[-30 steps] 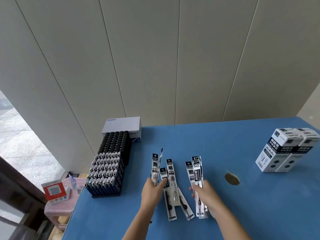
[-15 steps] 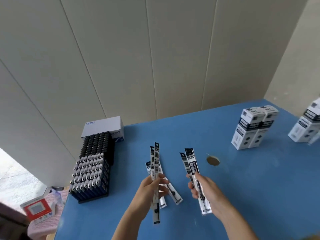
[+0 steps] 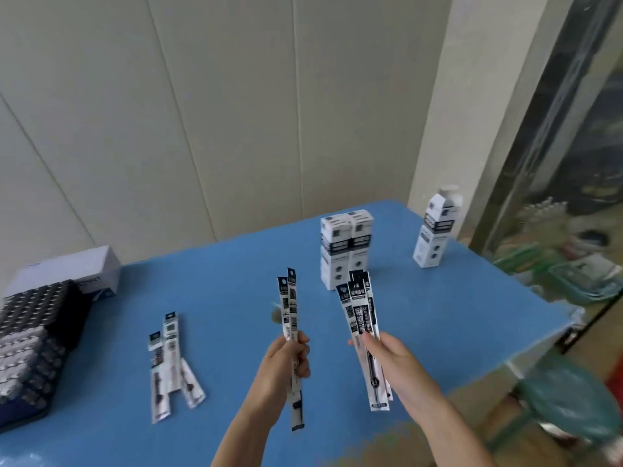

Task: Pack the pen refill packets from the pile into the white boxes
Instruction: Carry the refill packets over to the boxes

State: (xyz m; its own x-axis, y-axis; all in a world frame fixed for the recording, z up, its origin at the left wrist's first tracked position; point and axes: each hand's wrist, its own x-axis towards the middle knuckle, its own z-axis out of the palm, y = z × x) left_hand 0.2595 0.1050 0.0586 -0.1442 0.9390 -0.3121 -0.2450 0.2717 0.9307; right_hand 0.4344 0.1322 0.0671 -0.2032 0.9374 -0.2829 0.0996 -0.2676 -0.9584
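Table: blue table (image 3: pixel 236 264); it carries everything listed.
Far-left rack: block of dark capped pens (image 3: pixel 33 338), standing packed on end, well apart from the packing.
Carton: grey-white carton (image 3: pixel 67 271) just behind the rack, against the wall.
Pile: loose refill packets (image 3: pixel 168 362) lying flat and overlapping, near left. Judged to be stock not yet picked up.
Left hand: left hand (image 3: pixel 286 362) with fingers curled round the lower part of a thin left bundle of packets (image 3: pixel 290 305). The bundle is held upright, off the table, printed ends up, likely so the edges line up before boxing.
Paired boxes: two white boxes (image 3: pixel 347 251) standing upright and touching, far centre. Judged the nearest place to load.
Right hand: right hand (image 3: pixel 391 358) clamped on a thicker right bundle of packets (image 3: pixel 360 311), thumb across the front. The packets are fanned slightly at the top and lean toward the paired boxes.
Lone box: single white box (image 3: pixel 435 237) upright near the far-right edge. Whether its top flap is open cannot be told.
Step in hand: carrying gathered packets toward the boxes; none is inserted yet.
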